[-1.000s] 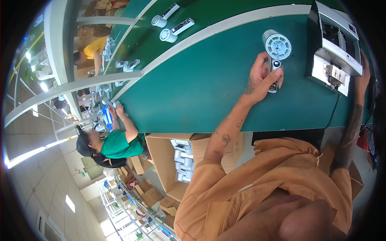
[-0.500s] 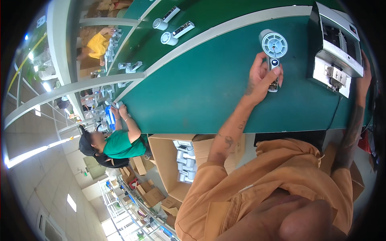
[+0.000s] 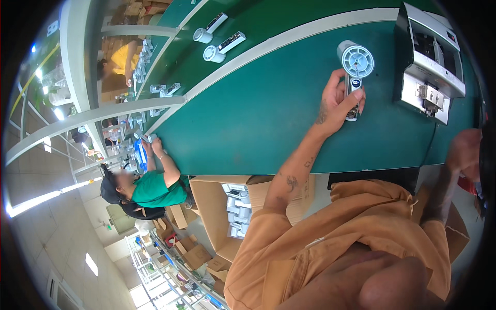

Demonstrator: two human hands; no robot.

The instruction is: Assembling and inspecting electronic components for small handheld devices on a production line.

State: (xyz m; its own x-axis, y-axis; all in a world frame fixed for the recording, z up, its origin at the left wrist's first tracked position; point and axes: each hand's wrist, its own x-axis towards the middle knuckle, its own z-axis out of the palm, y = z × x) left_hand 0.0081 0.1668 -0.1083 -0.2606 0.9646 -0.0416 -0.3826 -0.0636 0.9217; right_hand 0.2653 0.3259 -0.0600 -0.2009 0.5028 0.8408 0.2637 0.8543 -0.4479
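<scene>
My left hand (image 3: 338, 103) is closed around the handle of a pale grey handheld device (image 3: 356, 61), above the green bench. The device has a round, spoked end and a small lit round display on the handle. Below the display, circuitry lies exposed in the open handle. At the right rim my right hand (image 3: 466, 150) is smeared by motion, with its fingers partly hidden. It is just below a boxy machine (image 3: 431, 62) with a white and black housing and a metal fixture low on its front, and apart from it.
Similar devices (image 3: 216, 53) lie beyond the pale rail (image 3: 289, 44) on the far green strip. Below the bench edge, an open carton (image 3: 212, 209) holds several grey parts. A person in green (image 3: 157, 188) works farther left along the bench; another in yellow (image 3: 124, 58) works beyond.
My right hand has left the machine's right side and come down toward the bench's near edge. My left hand and the device have shifted slightly right.
</scene>
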